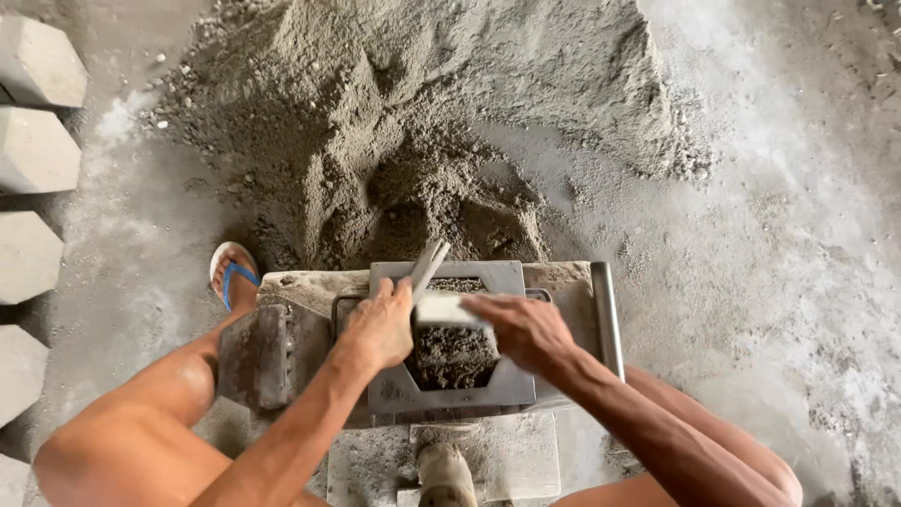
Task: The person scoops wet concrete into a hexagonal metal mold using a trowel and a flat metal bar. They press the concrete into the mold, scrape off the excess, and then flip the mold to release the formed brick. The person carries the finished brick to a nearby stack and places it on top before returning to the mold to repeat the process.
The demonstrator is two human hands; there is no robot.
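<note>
Left hand (380, 324) grips handle of flat metal tool (441, 305) over grey metal mould (497, 278). Right hand (524, 329) presses on tool blade. Mould cavity full of dark damp mix (455, 357). Big sand pile (422, 122) behind. Blue sandal (232, 272) at left. Grey cast blocks (33, 150) in row along left edge.

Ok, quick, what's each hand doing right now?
Left hand: closed on the metal bar.
Right hand: fingers on the flat block over the mould.
</note>
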